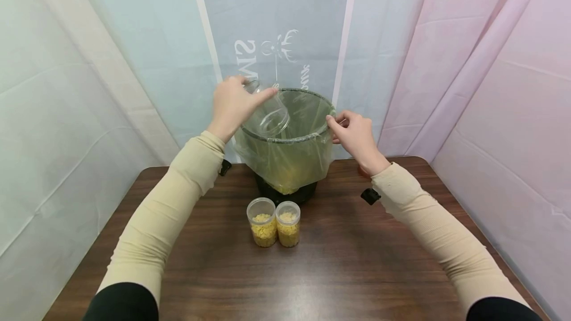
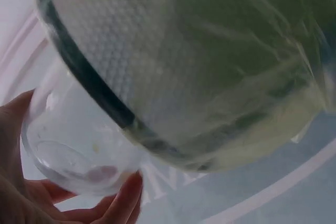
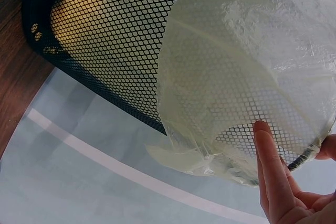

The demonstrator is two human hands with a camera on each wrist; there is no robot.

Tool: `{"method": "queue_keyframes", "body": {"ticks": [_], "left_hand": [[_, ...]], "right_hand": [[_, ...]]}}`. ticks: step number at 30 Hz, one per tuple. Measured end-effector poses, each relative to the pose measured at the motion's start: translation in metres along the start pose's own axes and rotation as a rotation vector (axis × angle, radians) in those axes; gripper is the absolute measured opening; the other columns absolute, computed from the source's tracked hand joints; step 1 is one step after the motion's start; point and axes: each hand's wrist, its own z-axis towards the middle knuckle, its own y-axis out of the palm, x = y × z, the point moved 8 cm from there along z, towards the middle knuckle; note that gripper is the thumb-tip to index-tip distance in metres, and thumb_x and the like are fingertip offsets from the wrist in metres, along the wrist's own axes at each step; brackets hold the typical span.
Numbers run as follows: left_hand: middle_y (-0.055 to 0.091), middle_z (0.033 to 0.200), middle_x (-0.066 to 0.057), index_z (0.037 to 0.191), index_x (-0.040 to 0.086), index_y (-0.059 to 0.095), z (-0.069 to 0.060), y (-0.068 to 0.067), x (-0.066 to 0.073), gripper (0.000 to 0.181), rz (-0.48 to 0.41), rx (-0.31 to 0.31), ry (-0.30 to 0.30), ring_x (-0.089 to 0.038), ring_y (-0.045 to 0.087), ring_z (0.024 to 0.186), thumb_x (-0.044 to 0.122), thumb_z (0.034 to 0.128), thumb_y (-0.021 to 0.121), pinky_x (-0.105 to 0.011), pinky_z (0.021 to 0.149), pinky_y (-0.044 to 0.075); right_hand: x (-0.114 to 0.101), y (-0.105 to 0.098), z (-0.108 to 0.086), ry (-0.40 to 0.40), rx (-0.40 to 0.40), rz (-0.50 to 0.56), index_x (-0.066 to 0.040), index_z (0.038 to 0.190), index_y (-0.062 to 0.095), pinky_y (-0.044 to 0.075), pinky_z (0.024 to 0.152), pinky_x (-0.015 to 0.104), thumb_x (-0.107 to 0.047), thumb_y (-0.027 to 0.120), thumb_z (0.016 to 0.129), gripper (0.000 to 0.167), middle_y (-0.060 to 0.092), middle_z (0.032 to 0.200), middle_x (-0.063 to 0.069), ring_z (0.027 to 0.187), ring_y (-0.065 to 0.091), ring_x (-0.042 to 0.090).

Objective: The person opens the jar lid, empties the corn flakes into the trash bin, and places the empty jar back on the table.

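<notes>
In the head view, the left hand (image 1: pixel 234 105) has its thumb and fingers bent around a clear plastic jar (image 1: pixel 270 119), spread about as wide as the jar body. This jar is tilted, and its mouth points down into a round black mesh bin (image 1: pixel 309 193). Whether the jar touches the rim, one cannot tell. The right hand (image 1: pixel 357 135) pinches the rim on the right side of the bin, thumb and fingers nearly closed together. A thin translucent pale-green liner (image 1: pixel 263 155) covers this rim and hangs outside. Yellow pieces show low in the bin. On the near side, two clear jars (image 1: pixel 264 232) with yellow bits stand upright, side by side, on the dark brown wooden table (image 1: pixel 339 261). Pale cloth (image 1: pixel 156 28) hangs at the far side.
</notes>
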Motion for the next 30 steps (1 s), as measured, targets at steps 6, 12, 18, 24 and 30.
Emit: {"method": "queue_keyframes", "body": {"ticks": [6,12,18,24,30], "left_hand": [[0.020,0.046,0.009,0.051,0.020,0.029,0.001,0.002,-0.018,0.068,-0.093,-0.045,-0.103,-0.010,0.020,0.047,0.080,0.0701,0.054,-0.025,0.045,0.021],[0.024,0.050,0.006,0.055,0.018,0.033,0.000,0.004,-0.019,0.066,-0.103,-0.057,-0.107,-0.012,0.023,0.050,0.077,0.0722,0.055,-0.027,0.047,0.024],[0.063,0.096,-0.010,0.115,0.007,0.062,-0.004,0.002,0.000,0.083,-0.023,-0.018,-0.001,-0.022,0.051,0.082,0.075,0.0684,0.061,-0.033,0.073,0.043],[0.052,0.115,-0.014,0.121,0.005,0.058,-0.014,-0.003,0.020,0.084,0.027,0.082,0.124,-0.028,0.042,0.108,0.066,0.0656,0.072,-0.037,0.088,0.038],[0.047,0.110,-0.014,0.120,0.002,0.057,-0.023,-0.014,0.034,0.083,0.001,0.212,0.283,-0.028,0.042,0.101,0.059,0.0635,0.078,-0.036,0.085,0.038]], "right_hand": [[0.000,0.000,0.001,-0.007,-0.003,-0.006,-0.005,0.087,0.064,0.056,0.056,0.029,-0.043,0.056,0.091,0.039,0.071,0.077,0.015,0.060,0.070,0.026],[0.000,0.000,0.000,-0.008,-0.006,-0.010,-0.006,0.087,0.064,0.057,0.057,0.030,-0.041,0.057,0.092,0.036,0.070,0.075,0.013,0.058,0.069,0.021],[0.002,-0.001,0.001,-0.012,0.004,-0.013,-0.006,0.086,0.064,0.057,0.056,0.030,-0.041,0.056,0.092,0.037,0.070,0.076,0.014,0.056,0.068,0.021],[0.003,0.000,0.001,-0.010,0.004,-0.026,-0.007,0.086,0.064,0.056,0.056,0.029,-0.043,0.056,0.092,0.038,0.070,0.075,0.013,0.057,0.069,0.021],[0.003,0.001,0.001,-0.004,0.004,-0.015,-0.007,0.087,0.064,0.057,0.058,0.030,-0.041,0.057,0.092,0.036,0.070,0.074,0.012,0.061,0.070,0.027]]}}
